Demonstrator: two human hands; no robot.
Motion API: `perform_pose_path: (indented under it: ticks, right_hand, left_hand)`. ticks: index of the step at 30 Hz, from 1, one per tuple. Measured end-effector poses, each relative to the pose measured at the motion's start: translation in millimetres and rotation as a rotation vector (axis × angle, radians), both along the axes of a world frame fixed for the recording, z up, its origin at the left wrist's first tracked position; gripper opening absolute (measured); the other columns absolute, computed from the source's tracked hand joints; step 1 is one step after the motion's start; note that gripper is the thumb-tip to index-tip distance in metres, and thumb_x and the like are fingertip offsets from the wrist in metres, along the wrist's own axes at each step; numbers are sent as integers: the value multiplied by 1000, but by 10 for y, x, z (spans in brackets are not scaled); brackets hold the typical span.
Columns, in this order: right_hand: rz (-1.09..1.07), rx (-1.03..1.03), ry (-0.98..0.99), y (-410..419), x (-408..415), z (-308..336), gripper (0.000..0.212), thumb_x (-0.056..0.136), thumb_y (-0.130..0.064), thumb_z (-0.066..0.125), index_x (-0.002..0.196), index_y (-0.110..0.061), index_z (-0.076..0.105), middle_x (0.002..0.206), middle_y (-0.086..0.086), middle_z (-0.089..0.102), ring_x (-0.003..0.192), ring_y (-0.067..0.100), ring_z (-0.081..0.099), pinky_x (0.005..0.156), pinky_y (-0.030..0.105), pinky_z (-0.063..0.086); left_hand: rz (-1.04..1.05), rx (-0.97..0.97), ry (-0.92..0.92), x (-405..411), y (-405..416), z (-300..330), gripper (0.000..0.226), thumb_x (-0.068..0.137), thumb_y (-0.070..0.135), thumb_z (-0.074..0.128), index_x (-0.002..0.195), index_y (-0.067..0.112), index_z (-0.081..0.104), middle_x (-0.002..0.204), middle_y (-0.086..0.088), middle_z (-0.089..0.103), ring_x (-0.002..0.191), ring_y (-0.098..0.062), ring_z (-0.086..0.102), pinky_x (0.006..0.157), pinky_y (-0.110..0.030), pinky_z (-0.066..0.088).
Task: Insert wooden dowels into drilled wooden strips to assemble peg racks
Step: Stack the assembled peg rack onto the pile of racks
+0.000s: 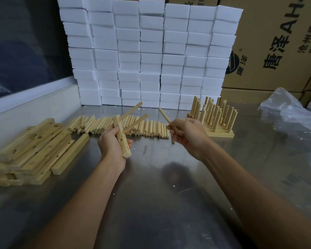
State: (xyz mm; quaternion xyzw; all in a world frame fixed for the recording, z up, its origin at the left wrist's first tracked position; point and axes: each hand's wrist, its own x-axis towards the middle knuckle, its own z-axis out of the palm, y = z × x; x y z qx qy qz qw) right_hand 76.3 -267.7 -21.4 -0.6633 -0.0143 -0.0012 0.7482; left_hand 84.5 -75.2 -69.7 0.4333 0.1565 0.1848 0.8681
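The left hand (113, 141) grips a drilled strip (122, 139) with two dowels (135, 124) standing in it. The right hand (186, 135) pinches a single dowel (164, 115), apart from the strip. On the steel desk (151, 186) lie a row of loose dowels (151, 129), stacked strips (37, 148) at left, and finished racks (214, 117) at right, before white foam blocks (151, 51).

The person's two forearms are bare from the bottom of the view up to the wrists, with no sleeve showing. The left hand (113, 142) and the right hand (188, 135) are bare too: no gloves, rings, watch or wristband show. Fingernails are too small to make out.
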Motion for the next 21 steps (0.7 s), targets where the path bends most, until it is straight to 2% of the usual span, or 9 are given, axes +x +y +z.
perform_pose_path:
  ticks: [2,5,7,9,12,14,16,19,21]
  right_hand:
    - [42,83,52,5,8,-18,13,90,6,56,87,-4,64,79,16,66,57,15,60,56,24,50]
    - [137,159,118,19,14,-30,36,92,13,48,121,-7,54,96,18,70,58,20,67,55,27,56]
    - [188,152,138,37,2,-38,46,93,15,42,131,-9,49,107,18,67,60,24,68,56,30,58]
    - [204,93,138,65,-13,-46,52,91,15,37,135,-12,47,106,14,63,60,23,67,57,32,58]
    - [163,-107,75,100,-29,-49,54,91,7,37,134,-20,54,92,6,53,59,15,58,52,29,51]
    - [133,-280,-13,125,-52,-50,37,98,-10,42,125,-27,60,84,1,50,58,12,51,48,24,39]
    - [96,-400,-136,145,-71,-56,22,103,-31,47,114,-27,64,78,-2,45,54,8,43,46,20,31]
    - [34,-524,-347,176,-75,-49,22,100,-36,55,103,-19,68,70,-8,50,52,0,43,54,17,38]
    - [28,-591,-413,204,-80,-33,18,98,-34,58,98,-19,69,73,-6,61,57,0,52,61,25,44]
  left_hand:
    - [-5,-3,-2,0,-1,2,29,96,10,47,120,8,65,68,-8,61,36,-14,49,37,-18,40]
    - [-11,0,-6,1,-2,7,31,97,10,47,122,7,64,68,-9,59,36,-14,48,37,-18,39]
    - [-11,1,-6,-2,-3,10,32,97,10,46,123,6,64,68,-9,59,36,-14,48,36,-18,39]
    - [-8,4,-5,-5,-6,11,32,96,10,47,123,6,64,68,-8,59,36,-14,49,36,-18,39]
    - [-8,15,-5,-12,-11,14,31,96,10,47,122,5,65,67,-8,59,36,-14,49,37,-18,39]
    - [-7,17,-1,-14,-14,19,32,96,10,47,123,5,64,68,-9,59,36,-14,49,36,-18,39]
    - [-4,17,6,-21,-20,28,32,96,10,48,123,6,64,70,-10,60,35,-14,49,36,-18,38]
    - [-11,17,9,-34,-39,48,31,95,10,48,122,7,64,69,-10,61,35,-13,48,35,-18,38]
    - [-23,26,9,-44,-52,64,29,95,11,49,120,9,65,64,-7,62,35,-13,49,36,-18,38]
